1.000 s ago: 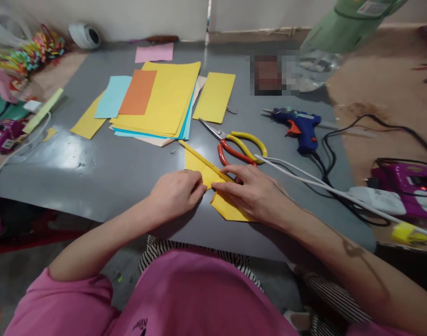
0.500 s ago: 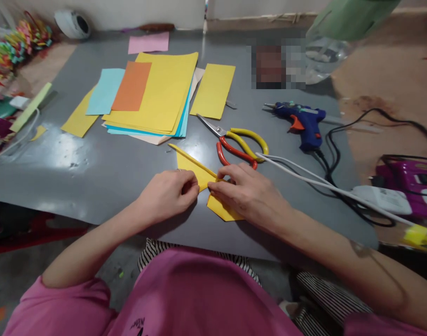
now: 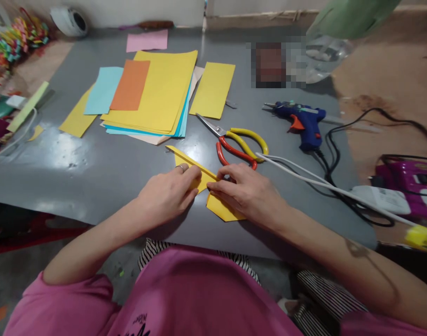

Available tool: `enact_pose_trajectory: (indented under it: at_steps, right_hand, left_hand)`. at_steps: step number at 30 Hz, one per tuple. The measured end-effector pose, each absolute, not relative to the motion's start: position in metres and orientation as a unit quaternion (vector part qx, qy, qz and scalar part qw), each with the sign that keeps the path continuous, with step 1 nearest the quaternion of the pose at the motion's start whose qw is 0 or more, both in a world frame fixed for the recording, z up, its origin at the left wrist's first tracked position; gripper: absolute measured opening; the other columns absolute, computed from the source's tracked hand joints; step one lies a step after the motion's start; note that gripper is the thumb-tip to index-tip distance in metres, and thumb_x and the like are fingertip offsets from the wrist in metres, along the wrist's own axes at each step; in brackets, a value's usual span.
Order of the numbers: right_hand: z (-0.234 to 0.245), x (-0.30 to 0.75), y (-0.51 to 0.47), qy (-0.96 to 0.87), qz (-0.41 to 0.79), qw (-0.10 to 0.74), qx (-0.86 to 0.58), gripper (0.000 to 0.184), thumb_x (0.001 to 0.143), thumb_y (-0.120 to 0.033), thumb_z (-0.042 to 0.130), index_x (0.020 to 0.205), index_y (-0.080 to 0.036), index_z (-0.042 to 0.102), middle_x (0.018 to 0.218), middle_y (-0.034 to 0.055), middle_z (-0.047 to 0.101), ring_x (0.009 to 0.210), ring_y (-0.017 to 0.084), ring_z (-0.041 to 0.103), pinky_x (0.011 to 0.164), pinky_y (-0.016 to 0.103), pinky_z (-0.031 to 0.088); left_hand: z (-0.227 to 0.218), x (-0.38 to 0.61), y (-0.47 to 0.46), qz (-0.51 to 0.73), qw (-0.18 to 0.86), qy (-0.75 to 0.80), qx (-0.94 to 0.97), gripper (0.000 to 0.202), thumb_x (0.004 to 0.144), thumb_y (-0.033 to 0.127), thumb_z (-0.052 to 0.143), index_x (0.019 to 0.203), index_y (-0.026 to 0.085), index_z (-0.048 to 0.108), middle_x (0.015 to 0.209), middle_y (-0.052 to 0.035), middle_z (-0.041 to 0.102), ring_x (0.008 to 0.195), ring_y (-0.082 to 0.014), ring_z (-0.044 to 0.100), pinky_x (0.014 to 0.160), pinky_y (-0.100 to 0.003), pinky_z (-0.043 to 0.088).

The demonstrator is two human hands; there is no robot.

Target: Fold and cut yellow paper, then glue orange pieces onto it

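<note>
Grey tabletop [image 3: 111,179]: near its front edge, folded yellow paper [image 3: 206,179] is pinched by the right hand [image 3: 246,193] and touched by the curled left hand [image 3: 168,191], whose grip cannot be told. Creasing is apparently in hand; even pressure seems called for next.

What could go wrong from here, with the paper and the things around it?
The folded yellow paper might slip or crease out of line if the left hand and right hand, both on it, press unevenly.
The scissors lie close to the right hand, which could bump them.
The white cable overlaps the scissors' yellow handle in this view, so it might snag.
</note>
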State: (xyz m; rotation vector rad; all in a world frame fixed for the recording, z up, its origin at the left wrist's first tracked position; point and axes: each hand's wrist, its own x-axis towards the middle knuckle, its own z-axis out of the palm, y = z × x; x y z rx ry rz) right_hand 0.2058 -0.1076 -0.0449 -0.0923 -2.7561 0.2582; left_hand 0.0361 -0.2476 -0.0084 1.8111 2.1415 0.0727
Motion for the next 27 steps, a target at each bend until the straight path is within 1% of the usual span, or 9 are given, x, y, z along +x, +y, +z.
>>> enact_pose_trajectory:
  at_steps: [4, 6, 8, 10, 12, 16, 22, 24, 27]
  right_hand:
    - [-0.046, 0.206, -0.107, -0.976, 0.103, 0.188, -0.038, 0.025, 0.099, -0.028, 0.052, 0.098, -0.021, 0.076, 0.096, 0.0083, 0.067, 0.083, 0.018, 0.055, 0.069, 0.028, 0.043]
    - [-0.048, 0.206, -0.107, -0.975, 0.106, 0.191, -0.036, 0.024, 0.099, -0.028, 0.053, 0.099, -0.021, 0.076, 0.096, 0.0088, 0.066, 0.084, 0.018, 0.056, 0.070, 0.029, 0.044]
    - [-0.049, 0.205, -0.106, -0.974, 0.107, 0.196, -0.031, 0.024, 0.099, -0.028, 0.053, 0.098, -0.020, 0.076, 0.095, 0.0092, 0.066, 0.085, 0.018, 0.056, 0.070, 0.029, 0.044]
    - [-0.049, 0.205, -0.106, -0.973, 0.109, 0.199, -0.028, 0.025, 0.099, -0.027, 0.053, 0.097, -0.020, 0.076, 0.094, 0.0095, 0.066, 0.083, 0.018, 0.056, 0.068, 0.029, 0.044]
    - [-0.049, 0.204, -0.105, -0.974, 0.112, 0.197, -0.029, 0.026, 0.099, -0.027, 0.052, 0.097, -0.019, 0.077, 0.095, 0.0096, 0.066, 0.082, 0.018, 0.055, 0.066, 0.029, 0.044]
    - [-0.049, 0.204, -0.105, -0.974, 0.116, 0.192, -0.027, 0.026, 0.099, -0.028, 0.052, 0.099, -0.019, 0.077, 0.096, 0.0098, 0.067, 0.085, 0.019, 0.057, 0.069, 0.030, 0.046]
    - [-0.047, 0.205, -0.105, -0.975, 0.118, 0.187, -0.026, 0.026, 0.099, -0.029, 0.053, 0.098, -0.019, 0.076, 0.096, 0.0106, 0.068, 0.086, 0.019, 0.059, 0.070, 0.030, 0.047]
    - [-0.047, 0.205, -0.105, -0.976, 0.116, 0.185, -0.025, 0.026, 0.100, -0.029, 0.052, 0.098, -0.018, 0.076, 0.096, 0.0106, 0.068, 0.086, 0.019, 0.059, 0.071, 0.030, 0.048]
    - [-0.048, 0.204, -0.104, -0.976, 0.114, 0.184, -0.022, 0.028, 0.100, -0.029, 0.051, 0.098, -0.018, 0.076, 0.095, 0.0107, 0.068, 0.086, 0.019, 0.060, 0.071, 0.030, 0.048]
  left_hand:
    - [-0.024, 0.040, -0.263, 0.083, 0.045, 0.740, 0.666, 0.025, 0.103, 0.032, 0.043, 0.101, 0.022, 0.065, 0.098, -0.0038, 0.068, 0.081, -0.0185, 0.062, 0.060, -0.028, 0.042]
    - [-0.032, 0.043, -0.271, 0.123, -0.021, 0.720, 0.682, 0.025, 0.103, 0.030, 0.044, 0.107, 0.021, 0.067, 0.099, -0.0047, 0.069, 0.082, -0.0178, 0.061, 0.067, -0.029, 0.047]
    - [-0.038, 0.044, -0.277, 0.158, -0.055, 0.695, 0.699, 0.027, 0.102, 0.028, 0.047, 0.116, 0.017, 0.066, 0.103, -0.0073, 0.070, 0.086, -0.0183, 0.061, 0.077, -0.031, 0.050]
    - [-0.042, 0.043, -0.282, 0.182, -0.051, 0.684, 0.705, 0.029, 0.101, 0.028, 0.050, 0.121, 0.014, 0.065, 0.107, -0.0095, 0.069, 0.093, -0.0195, 0.062, 0.083, -0.033, 0.050]
    - [-0.045, 0.041, -0.285, 0.199, -0.036, 0.683, 0.702, 0.030, 0.100, 0.028, 0.051, 0.121, 0.014, 0.066, 0.109, -0.0102, 0.069, 0.095, -0.0202, 0.062, 0.085, -0.034, 0.050]
    - [-0.050, 0.037, -0.287, 0.208, -0.028, 0.679, 0.704, 0.031, 0.099, 0.031, 0.052, 0.122, 0.017, 0.067, 0.110, -0.0092, 0.070, 0.094, -0.0205, 0.062, 0.085, -0.036, 0.051]
    - [-0.053, 0.037, -0.288, 0.197, -0.078, 0.652, 0.728, 0.028, 0.098, 0.026, 0.055, 0.122, 0.018, 0.067, 0.110, -0.0080, 0.073, 0.092, -0.0192, 0.063, 0.083, -0.034, 0.051]
    - [-0.054, 0.036, -0.288, 0.193, -0.089, 0.644, 0.735, 0.027, 0.097, 0.026, 0.056, 0.121, 0.019, 0.067, 0.110, -0.0067, 0.073, 0.091, -0.0189, 0.063, 0.082, -0.033, 0.050]
    - [-0.055, 0.033, -0.289, 0.192, -0.107, 0.625, 0.749, 0.028, 0.096, 0.026, 0.058, 0.121, 0.018, 0.067, 0.112, -0.0068, 0.074, 0.093, -0.0200, 0.063, 0.081, -0.033, 0.050]
